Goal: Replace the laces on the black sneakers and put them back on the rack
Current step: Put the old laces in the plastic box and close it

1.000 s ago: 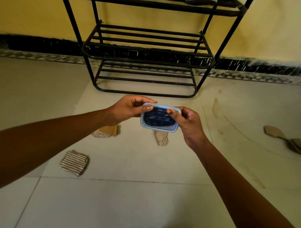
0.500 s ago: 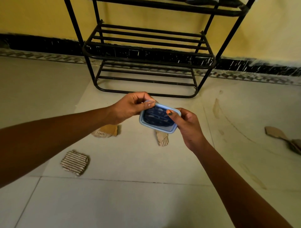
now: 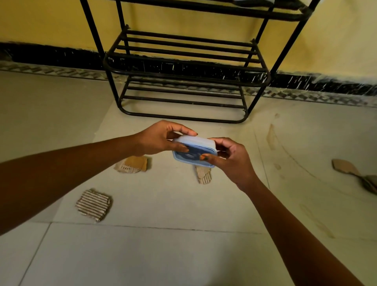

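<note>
In the head view, the black rack [image 3: 183,67] stood against the yellow wall beyond the hands, its top cut off by the frame. A dark shape [image 3: 253,2] on its upper shelf was too clipped to identify. Something dark lay inside the small blue-lidded plastic box [image 3: 193,152], too blurred to name. The left hand [image 3: 159,137] pinched the box's left end, thumb on the lid and fingers curled over the far edge. The right hand [image 3: 230,158] gripped the right end, thumb pressed on the lid. Beneath them, cardboard scraps [image 3: 93,204] lay on the tiled floor [image 3: 183,255].
</note>
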A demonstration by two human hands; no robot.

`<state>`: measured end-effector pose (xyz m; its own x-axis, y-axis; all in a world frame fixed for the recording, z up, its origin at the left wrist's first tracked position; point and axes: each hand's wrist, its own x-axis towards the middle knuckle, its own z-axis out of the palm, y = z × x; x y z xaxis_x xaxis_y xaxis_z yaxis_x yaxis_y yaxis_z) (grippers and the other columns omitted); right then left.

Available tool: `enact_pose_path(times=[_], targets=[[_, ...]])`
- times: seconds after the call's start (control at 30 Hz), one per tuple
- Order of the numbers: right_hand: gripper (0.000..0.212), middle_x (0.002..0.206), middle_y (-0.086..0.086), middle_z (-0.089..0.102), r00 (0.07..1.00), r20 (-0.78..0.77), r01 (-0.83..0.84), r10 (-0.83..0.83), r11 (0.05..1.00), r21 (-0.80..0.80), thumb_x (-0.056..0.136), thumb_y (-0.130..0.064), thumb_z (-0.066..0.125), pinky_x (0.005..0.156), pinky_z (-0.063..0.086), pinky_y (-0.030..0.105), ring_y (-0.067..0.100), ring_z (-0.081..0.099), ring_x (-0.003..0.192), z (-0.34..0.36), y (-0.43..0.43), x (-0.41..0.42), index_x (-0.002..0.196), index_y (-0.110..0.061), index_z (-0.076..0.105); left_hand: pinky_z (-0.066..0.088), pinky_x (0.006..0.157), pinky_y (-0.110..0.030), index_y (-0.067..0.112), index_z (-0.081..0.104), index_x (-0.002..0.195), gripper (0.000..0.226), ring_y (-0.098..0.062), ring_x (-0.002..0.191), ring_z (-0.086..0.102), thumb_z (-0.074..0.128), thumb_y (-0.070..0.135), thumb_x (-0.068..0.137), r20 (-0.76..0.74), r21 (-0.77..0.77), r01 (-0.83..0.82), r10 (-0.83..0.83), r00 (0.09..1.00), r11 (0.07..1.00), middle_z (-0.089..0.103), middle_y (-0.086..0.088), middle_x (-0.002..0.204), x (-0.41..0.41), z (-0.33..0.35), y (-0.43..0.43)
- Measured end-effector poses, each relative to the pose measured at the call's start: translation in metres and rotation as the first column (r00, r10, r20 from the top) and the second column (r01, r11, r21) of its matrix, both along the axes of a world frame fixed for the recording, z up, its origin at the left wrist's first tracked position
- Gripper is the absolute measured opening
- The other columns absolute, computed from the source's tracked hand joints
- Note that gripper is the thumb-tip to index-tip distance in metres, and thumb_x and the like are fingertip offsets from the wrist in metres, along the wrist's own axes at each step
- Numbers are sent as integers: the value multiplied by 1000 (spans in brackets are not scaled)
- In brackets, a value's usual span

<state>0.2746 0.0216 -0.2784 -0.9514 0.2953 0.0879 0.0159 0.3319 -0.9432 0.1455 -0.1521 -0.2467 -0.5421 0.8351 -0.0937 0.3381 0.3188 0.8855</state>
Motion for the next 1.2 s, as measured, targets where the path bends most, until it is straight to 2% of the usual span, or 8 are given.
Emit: enact_pose_path(times=[0.27,0.33,0.43,0.57,0.73,0.83,1.03,1.2], targets=[[52,95,-5,59,989,-147,20,15,972,236,65,-40,80,76,52,16,7,59,89,2,1,0,107,-13,66,47,92,-17,19,57,120,47,-7,110,52,72,7,77,-346,-25,52,-57,937,998,55,8,116,5,2,2],[53,93,-5,59,984,-175,11,43,954,298,65,-44,80,75,49,13,6,58,87,1,-2,-1,106,-12,67,44,89,-13,18,59,120,50,-5,107,52,77,16,73,-413,-46,76,-88,907,996,54,11,113,9,7,4],[55,89,-7,58,980,-193,16,49,947,322,66,-51,67,73,46,10,3,56,83,1,-7,-2,104,-12,68,51,81,-25,14,65,114,45,-11,95,57,78,25,72,-492,-14,135,-125,862,991,59,6,103,13,10,6],[49,85,-10,57,981,-196,51,3,961,273,67,-48,68,72,46,10,1,56,80,-1,-7,-1,101,-13,69,53,76,-31,13,66,112,38,-12,89,58,73,27,77,-509,-5,125,-110,854,992,58,7,97,15,9,7],[52,111,-2,60,999,-21,-23,25,993,113,70,-21,81,82,53,18,9,60,100,1,-4,0,114,-22,54,52,85,-17,17,60,112,32,-8,98,60,68,15,82,-375,154,37,24,927,987,62,1,106,19,5,7],[43,105,-2,63,998,-30,51,-46,984,168,73,-17,79,77,56,21,12,63,95,-3,0,1,109,-17,56,48,89,-15,19,60,113,33,-6,104,57,67,9,82,-434,194,-17,102,895,981,60,3,111,25,2,7],[45,97,-1,57,990,-126,106,-63,925,364,68,-19,83,69,47,7,7,57,84,-5,0,3,105,-8,62,47,72,-6,10,70,97,20,2,76,56,72,9,77,-567,252,8,141,811,968,55,8,88,30,5,8],[34,95,-2,65,997,-76,44,-33,988,145,73,-20,79,72,54,16,10,64,86,-2,-6,6,102,-17,62,51,71,-14,9,68,93,14,-4,77,58,70,8,80,-556,236,6,130,821,972,56,7,87,31,10,5]])
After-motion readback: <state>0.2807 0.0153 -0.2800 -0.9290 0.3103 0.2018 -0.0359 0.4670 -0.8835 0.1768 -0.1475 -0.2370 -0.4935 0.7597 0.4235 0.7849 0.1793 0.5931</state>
